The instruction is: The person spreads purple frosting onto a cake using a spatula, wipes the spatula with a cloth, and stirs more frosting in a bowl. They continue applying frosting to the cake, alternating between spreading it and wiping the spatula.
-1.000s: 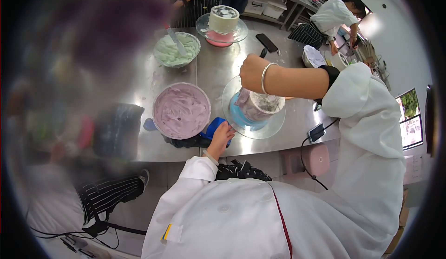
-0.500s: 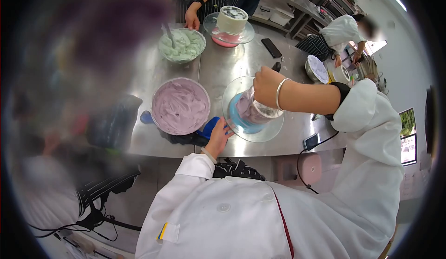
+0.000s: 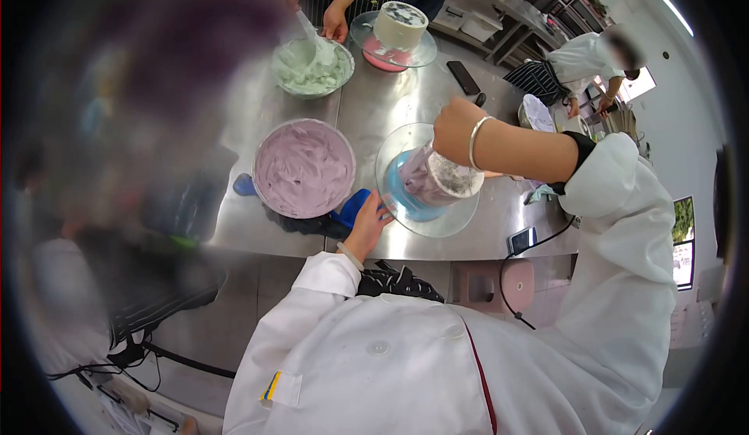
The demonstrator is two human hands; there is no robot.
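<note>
The cake (image 3: 443,181) sits on the glass turntable (image 3: 446,227) above the table (image 3: 363,111); its visible side carries uneven purple cream, while smoothing and top coverage appear incomplete. The right hand's (image 3: 459,127) grip is closed, apparently around a dark handle (image 3: 480,99); the left hand's (image 3: 367,227) fingers are spread at the turntable rim. Compared with one second earlier, the right hand has shifted rightward, exposing more cake top.
</note>
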